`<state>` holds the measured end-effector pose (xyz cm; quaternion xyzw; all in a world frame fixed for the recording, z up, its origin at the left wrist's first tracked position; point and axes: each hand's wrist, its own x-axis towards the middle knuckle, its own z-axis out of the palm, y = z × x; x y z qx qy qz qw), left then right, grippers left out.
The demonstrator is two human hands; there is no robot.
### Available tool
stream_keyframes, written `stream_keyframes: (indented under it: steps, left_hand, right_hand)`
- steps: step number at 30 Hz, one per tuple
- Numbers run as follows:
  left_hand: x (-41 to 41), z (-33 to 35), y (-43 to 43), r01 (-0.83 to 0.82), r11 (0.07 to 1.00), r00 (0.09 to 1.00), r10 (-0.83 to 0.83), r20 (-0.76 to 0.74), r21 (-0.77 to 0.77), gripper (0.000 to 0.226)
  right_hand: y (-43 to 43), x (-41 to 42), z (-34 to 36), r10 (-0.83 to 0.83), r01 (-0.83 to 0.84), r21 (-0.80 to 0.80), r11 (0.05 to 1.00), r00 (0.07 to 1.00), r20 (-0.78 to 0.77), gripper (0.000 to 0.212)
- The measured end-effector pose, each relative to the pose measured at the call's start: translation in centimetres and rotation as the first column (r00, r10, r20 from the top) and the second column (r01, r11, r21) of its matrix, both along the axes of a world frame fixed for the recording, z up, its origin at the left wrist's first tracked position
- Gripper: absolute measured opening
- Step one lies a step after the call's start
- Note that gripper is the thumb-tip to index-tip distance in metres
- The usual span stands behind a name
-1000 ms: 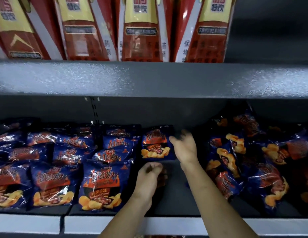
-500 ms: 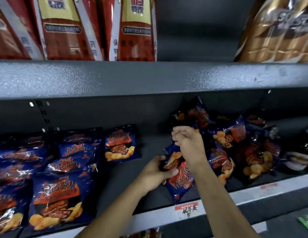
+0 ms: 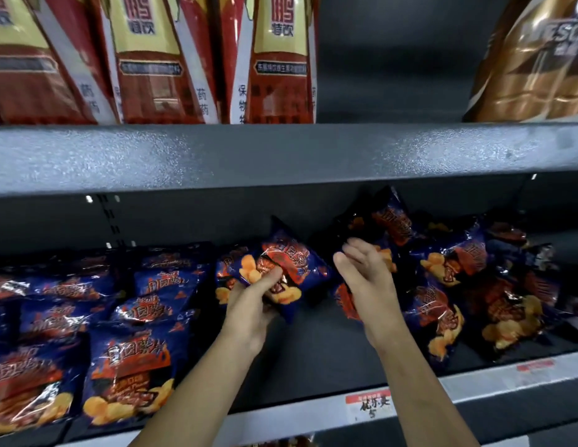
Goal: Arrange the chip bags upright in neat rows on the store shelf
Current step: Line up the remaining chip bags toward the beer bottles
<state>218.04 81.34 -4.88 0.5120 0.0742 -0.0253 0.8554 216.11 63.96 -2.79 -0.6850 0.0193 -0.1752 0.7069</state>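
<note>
Dark blue chip bags with orange print fill the lower shelf (image 3: pixel 326 353). On the left they stand in rows, the nearest one (image 3: pixel 132 372) at the front edge. My left hand (image 3: pixel 255 295) grips one chip bag (image 3: pixel 281 266) tilted above the bare middle of the shelf. My right hand (image 3: pixel 365 279) is open, fingers spread, just right of that bag and touching nothing I can make out. A loose heap of chip bags (image 3: pixel 452 285) lies jumbled on the right, behind and beside my right hand.
The grey upper shelf board (image 3: pixel 281 153) overhangs the chip bags. On it stand red and yellow cartons (image 3: pixel 152 59) and a gold bag (image 3: pixel 536 59). A white price rail with a label (image 3: pixel 370 406) runs along the lower shelf's front edge.
My left hand has taken a chip bag from the heap and carried it left and up over the bare gap. My right hand let go and opened.
</note>
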Motion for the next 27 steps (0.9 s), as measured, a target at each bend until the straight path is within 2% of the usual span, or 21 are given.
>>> stream_keyframes:
  steps: [2,4,6,8,11,14,16,18,22,27]
  left_hand:
    - [-0.6,0.3,0.0,-0.021,0.996,0.999,0.024,0.03,-0.088,0.04]
    - [-1.6,0.6,-0.4,-0.014,0.993,0.997,0.023,0.075,-0.119,0.028]
    - [-2.4,0.4,-0.6,0.0,0.994,0.995,0.011,0.096,-0.113,0.028]
    - [-3.1,0.4,-0.3,0.008,0.998,0.994,-0.001,0.114,-0.062,0.038]
    - [-3.5,0.5,1.1,-0.009,1.0,0.991,0.007,0.133,0.009,0.053]
    - [-3.5,0.5,2.8,-0.062,0.993,0.987,0.046,0.156,0.097,0.053]
    - [-3.7,0.5,3.4,-0.047,0.972,0.985,0.006,0.175,0.229,0.043]
    - [-4.1,0.1,3.7,-0.051,0.953,0.983,-0.006,0.186,0.299,0.028]
    - [-4.8,-0.8,3.7,-0.143,0.946,0.973,0.081,0.216,0.29,0.016]
    - [-5.2,-2.0,3.6,-0.188,0.94,0.973,0.139,0.185,0.283,0.014]
  right_hand:
    - [1.1,-0.1,-0.9,0.14,-0.128,0.138,0.982,0.987,-0.083,0.063]
    - [2.3,-0.3,-1.6,0.289,-0.255,0.261,0.931,0.952,-0.101,0.069]
    - [3.5,-0.4,-2.0,0.305,-0.265,0.325,0.908,0.949,-0.078,0.051]
    - [4.0,-0.2,-2.2,0.247,-0.208,0.349,0.914,0.966,-0.073,0.035]
    - [3.6,0.2,-2.1,0.231,-0.189,0.361,0.913,0.97,-0.077,0.028]
    - [2.8,0.4,-1.5,0.245,-0.204,0.313,0.927,0.965,-0.096,0.025]
    - [2.5,0.4,-1.0,0.257,-0.223,0.262,0.939,0.961,-0.102,0.021]
    - [2.2,0.3,-0.9,0.291,-0.266,0.216,0.939,0.953,-0.09,0.021]
    - [2.6,-0.4,-1.4,0.387,-0.382,0.064,0.922,0.914,-0.12,0.027]
    - [3.2,0.0,-2.9,0.302,-0.298,0.044,0.953,0.945,-0.124,0.025]
